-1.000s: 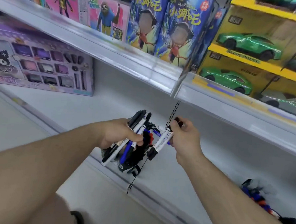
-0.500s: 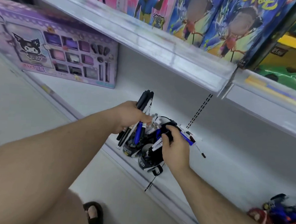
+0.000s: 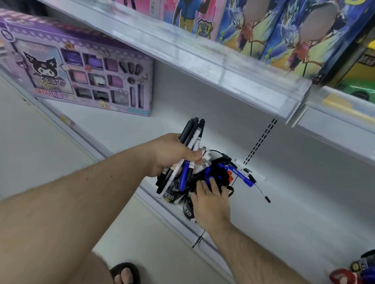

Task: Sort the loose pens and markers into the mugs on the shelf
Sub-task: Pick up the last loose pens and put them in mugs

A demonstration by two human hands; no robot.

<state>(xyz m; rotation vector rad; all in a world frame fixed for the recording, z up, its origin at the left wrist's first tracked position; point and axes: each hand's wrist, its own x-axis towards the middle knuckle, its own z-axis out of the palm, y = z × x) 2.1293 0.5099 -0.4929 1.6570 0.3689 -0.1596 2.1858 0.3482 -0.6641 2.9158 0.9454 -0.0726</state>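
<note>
My left hand (image 3: 173, 155) grips a bundle of pens (image 3: 189, 146) above the mugs (image 3: 188, 209); my right hand (image 3: 211, 199) presses pens into one, fingers relaxed. Several markers (image 3: 248, 177) lie loose on the shelf (image 3: 287, 212), so I judge it roughly half done.

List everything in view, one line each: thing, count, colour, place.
bundle of pens and markers: several, black, white, blue; in left hand's grip
mugs: two, black; shelf front
markers in mugs: several, blue, black, red
loose pens: a few, blue, black, white; shelf right of mugs
purple toy box: one; shelf left
character boxes: several; upper shelf
left hand: grips bundle
right hand: on near mug
</note>
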